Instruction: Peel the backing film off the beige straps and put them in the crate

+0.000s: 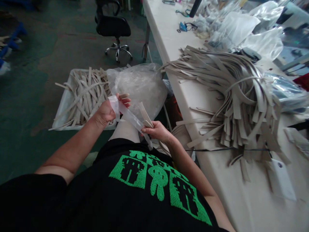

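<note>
My left hand [109, 110] is closed on one end of a translucent white film strip [131, 116], which loops over the hand. The film runs slanting down to my right hand [156, 130], and its tail hangs below the fingers there. Pinched in my right hand is a beige strap [144, 112], its end sticking up past the thumb. Part of this strap is hidden behind the hand. Both hands are in front of my body, above my lap.
A white crate [61, 106] of beige strips stands on the floor at left. Beside it is a clear plastic bag [140, 85]. On the table [227, 183] at right lies a large bundle of beige straps [241, 87], with plastic bags [236, 27] behind. An office chair [113, 27] stands farther back.
</note>
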`<control>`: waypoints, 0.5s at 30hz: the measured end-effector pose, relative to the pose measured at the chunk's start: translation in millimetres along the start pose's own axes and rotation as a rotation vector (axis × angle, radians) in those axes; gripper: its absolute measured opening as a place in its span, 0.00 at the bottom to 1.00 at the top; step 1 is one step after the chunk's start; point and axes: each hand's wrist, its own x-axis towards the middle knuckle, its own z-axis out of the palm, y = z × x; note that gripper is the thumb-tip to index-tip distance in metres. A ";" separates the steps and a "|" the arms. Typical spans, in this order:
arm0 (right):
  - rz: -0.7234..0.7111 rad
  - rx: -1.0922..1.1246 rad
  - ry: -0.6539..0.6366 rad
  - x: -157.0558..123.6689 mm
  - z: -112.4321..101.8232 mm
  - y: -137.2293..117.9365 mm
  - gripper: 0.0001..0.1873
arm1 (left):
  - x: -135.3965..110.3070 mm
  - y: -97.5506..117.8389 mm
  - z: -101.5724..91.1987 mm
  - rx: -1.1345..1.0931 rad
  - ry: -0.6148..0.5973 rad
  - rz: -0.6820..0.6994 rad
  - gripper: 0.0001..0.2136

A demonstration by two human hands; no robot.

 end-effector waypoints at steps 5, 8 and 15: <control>0.071 -0.029 -0.126 5.8 -5.1 0.7 0.21 | 22.4 -9.2 -33.4 -0.048 0.143 -0.001 0.17; 0.104 -0.039 -0.206 8.6 -5.5 3.3 0.21 | 34.0 -21.7 -49.7 0.004 0.225 -0.071 0.18; 0.070 -0.016 -0.142 14.1 0.0 4.3 0.19 | 38.0 -47.5 -82.3 0.875 0.134 -0.161 0.18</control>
